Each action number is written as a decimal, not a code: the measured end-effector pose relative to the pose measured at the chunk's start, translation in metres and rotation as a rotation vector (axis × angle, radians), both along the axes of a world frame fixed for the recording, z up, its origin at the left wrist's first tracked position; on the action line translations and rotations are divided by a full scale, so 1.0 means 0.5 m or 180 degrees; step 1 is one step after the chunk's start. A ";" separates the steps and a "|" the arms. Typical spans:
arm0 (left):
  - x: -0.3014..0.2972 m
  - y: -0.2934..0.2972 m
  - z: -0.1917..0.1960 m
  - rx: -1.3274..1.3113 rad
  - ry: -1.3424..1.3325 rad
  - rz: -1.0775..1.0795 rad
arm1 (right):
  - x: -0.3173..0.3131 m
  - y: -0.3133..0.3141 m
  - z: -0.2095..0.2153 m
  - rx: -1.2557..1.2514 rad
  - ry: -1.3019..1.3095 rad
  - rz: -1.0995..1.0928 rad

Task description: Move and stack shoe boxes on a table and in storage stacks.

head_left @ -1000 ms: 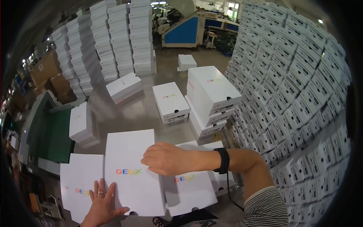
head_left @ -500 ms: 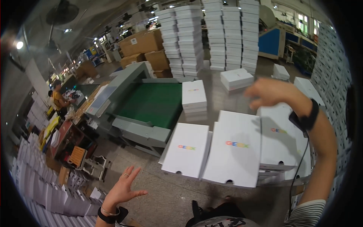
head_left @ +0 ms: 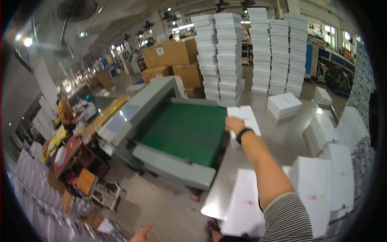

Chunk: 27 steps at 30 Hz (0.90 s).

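Observation:
My right hand [head_left: 234, 123] is stretched far out and grips the near edge of a small stack of white boxes [head_left: 246, 115]. That stack stands on the metal table [head_left: 278, 139], right beside the green conveyor belt [head_left: 183, 130]. A black band sits on that wrist. Only the fingertips of my left hand [head_left: 142, 234] show at the lower edge, spread over the floor and holding nothing. Flat white boxes with coloured print [head_left: 246, 201] lie on the table close to me, under my right arm.
Tall stacks of white boxes [head_left: 225, 52] and brown cartons [head_left: 173, 56] stand behind the grey conveyor machine [head_left: 173, 169]. More white boxes [head_left: 284, 105] pile up on the right. A person in yellow [head_left: 65, 112] works at far left. Stools and clutter [head_left: 86, 181] sit below left.
My view has swung left toward the conveyor. My right hand left the flat boxes and reached out to the small stack by the belt. My left hand dropped to the lower edge.

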<state>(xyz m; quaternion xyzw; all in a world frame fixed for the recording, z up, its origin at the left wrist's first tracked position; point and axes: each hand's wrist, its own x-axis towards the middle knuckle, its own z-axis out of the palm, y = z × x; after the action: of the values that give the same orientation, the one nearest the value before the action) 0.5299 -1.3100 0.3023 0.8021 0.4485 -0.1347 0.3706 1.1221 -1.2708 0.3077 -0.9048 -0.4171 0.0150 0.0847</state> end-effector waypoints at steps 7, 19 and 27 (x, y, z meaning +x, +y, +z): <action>0.094 0.192 -0.118 0.0067 -0.0520 -0.0532 | 0.076 0.055 -0.256 -0.0881 -0.0534 -0.1203; 0.757 0.310 -0.298 -0.1201 -0.2189 -0.1283 | 0.177 -0.356 -0.190 -0.1517 0.0626 -0.0870; 1.150 0.317 -0.576 -0.1593 -0.3404 0.0583 | 0.213 -0.030 -0.241 0.0532 0.0244 -0.0004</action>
<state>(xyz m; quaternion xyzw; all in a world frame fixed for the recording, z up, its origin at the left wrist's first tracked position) 1.1052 -1.1513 0.0142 0.6050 0.2217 0.2187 0.7328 1.2284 -1.2858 0.1874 -0.8936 -0.4128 0.0147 0.1757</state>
